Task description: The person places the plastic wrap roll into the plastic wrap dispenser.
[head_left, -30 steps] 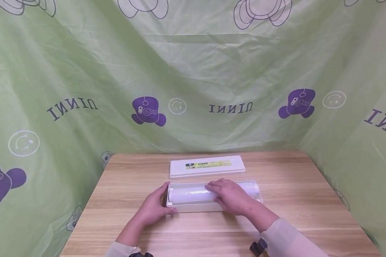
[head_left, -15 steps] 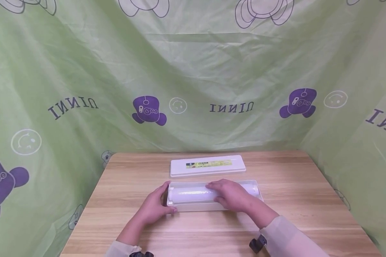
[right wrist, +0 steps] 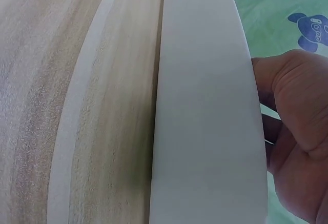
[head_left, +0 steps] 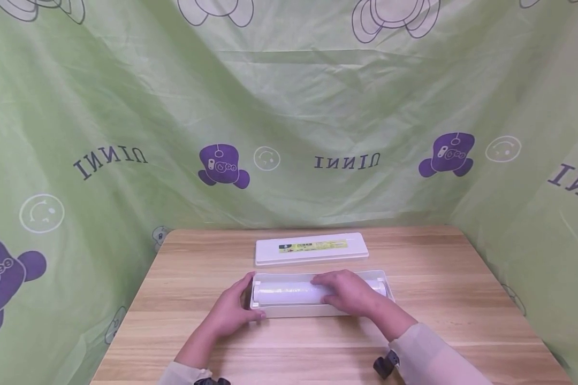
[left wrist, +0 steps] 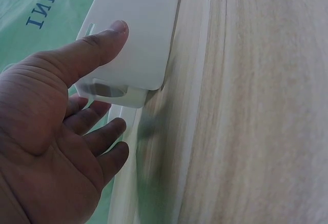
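Note:
On the table lies a long white open box (head_left: pixel 294 310), with a shiny roll of cling film (head_left: pixel 284 293) lengthwise inside it. My left hand (head_left: pixel 231 309) grips the box's left end, thumb on the near wall and index finger at the far corner. In the left wrist view that thumb (left wrist: pixel 105 43) presses the box's front wall (left wrist: pixel 146 34), while the other fingers spread past the end. My right hand (head_left: pixel 349 293) holds the roll right of its middle, fingers over the top and thumb on the near side. The right wrist view shows the box wall (right wrist: pixel 207 101) covering the fingertips.
Behind the box a white lid (head_left: pixel 270 251) with a yellow printed label lies on the wooden table (head_left: pixel 192 278). A green cloth (head_left: pixel 289 107) with purple bear prints hangs around the back and sides.
Under my right hand the roll has sunk lower into the box, turned slightly, and now sits between the end holders. My left hand keeps its place at the box's left end.

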